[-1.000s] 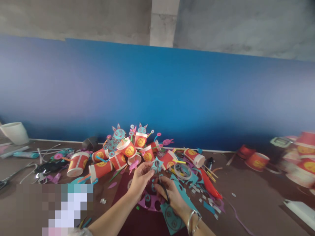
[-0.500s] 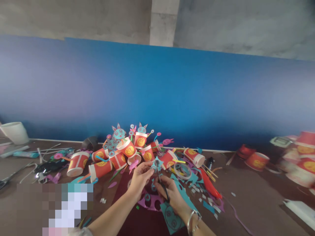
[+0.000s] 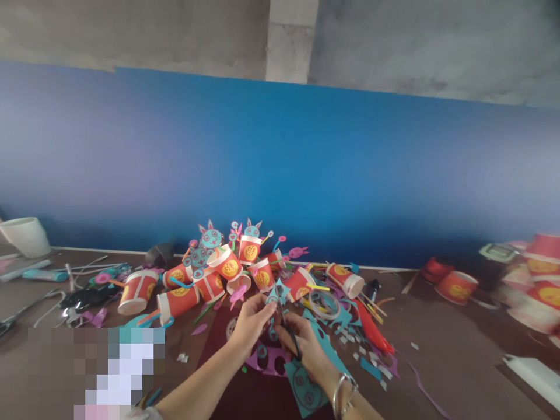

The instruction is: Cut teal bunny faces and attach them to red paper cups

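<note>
Toward the left: red paper cup [image 3: 135, 296], tilted, orange straw attached; apparently finished. Mid-pile: rabbit face [image 3: 211, 238], already cut out, among tumbled cups. Left hand [image 3: 254, 319]: pinching small blue paper piece [image 3: 282, 290] in front of the pile, at the blades; trimming seemingly part-done. Beneath: purple sheet [image 3: 272, 366], holed, shapes presumably already removed. Right hand [image 3: 306, 341]: clasping scissors [image 3: 298, 347] by black handle. Below right wrist: blue sheet [image 3: 305, 389], face drawn on, not yet cut out. Farther right: blue offcut [image 3: 371, 369], loose.
</note>
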Demonstrator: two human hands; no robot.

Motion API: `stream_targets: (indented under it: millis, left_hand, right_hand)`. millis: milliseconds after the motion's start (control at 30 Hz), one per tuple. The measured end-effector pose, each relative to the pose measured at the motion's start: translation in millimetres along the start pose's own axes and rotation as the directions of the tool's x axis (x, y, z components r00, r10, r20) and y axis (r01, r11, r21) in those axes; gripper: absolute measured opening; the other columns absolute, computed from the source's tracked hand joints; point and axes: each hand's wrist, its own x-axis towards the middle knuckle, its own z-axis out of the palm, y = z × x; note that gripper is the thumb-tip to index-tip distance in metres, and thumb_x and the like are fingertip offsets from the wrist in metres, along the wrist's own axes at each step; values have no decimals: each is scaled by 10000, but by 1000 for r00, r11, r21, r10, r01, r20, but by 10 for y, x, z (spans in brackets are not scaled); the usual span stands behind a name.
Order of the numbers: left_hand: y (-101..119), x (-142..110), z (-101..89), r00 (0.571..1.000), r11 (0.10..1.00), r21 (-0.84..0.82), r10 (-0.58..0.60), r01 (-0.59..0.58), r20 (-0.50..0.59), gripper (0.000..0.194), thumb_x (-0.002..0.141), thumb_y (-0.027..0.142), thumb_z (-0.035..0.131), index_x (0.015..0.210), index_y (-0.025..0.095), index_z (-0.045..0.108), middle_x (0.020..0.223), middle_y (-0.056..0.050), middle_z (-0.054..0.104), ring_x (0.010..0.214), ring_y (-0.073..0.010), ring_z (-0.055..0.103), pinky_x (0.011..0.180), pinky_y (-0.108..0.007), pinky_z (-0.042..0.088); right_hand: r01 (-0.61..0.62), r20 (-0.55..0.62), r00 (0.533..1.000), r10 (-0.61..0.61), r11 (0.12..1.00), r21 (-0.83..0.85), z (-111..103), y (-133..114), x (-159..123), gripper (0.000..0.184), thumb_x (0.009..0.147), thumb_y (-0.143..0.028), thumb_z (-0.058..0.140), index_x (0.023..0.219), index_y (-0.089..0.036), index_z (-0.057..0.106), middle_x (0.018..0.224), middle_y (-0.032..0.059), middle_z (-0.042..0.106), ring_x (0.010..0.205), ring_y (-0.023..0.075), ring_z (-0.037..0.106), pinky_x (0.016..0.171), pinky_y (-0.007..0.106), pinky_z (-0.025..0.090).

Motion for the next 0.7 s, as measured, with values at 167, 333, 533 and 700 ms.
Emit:
stream_targets:
  millis: [167,333,533,700]
  left_hand:
    - [25,29,-29,998,1000,18,-7,6,64,419,561,493,754,597,159,503,422,73,463,342,-22,281,360,-181,146]
    - [16,73,-77,997,999,30,8,-10,79,398,563,472,759,579,162,510,399,80,429,344,-34,305,362,-186,176]
    - [-4,78,-91,999,1000,21,9,-11,51,356,580,432,755,593,158,528,410,82,429,349,-34,311,362,-184,178]
    - [-8,51,-64,1000,1000,-11,10,-9,22,351,603,429,740,597,164,511,404,91,419,343,-25,281,371,-180,176]
  right_hand:
    - [-12,38,999,11,1000,28,-17,7,-10,355,688,-515,664,738,-183,552,469,-70,474,375,70,387,379,190,312]
    - [-1,22,1000,1,1000,3,-30,22,-2,357,690,-515,666,715,-176,558,454,-80,430,374,61,348,375,187,278]
    - [7,10,1000,-7,1000,-19,-27,24,19,395,674,-546,666,697,-167,557,456,-70,443,382,59,344,376,188,260]
    - [3,-2,1000,-3,1000,-23,-23,12,23,411,671,-560,661,701,-163,560,453,-71,436,383,58,342,377,187,262]
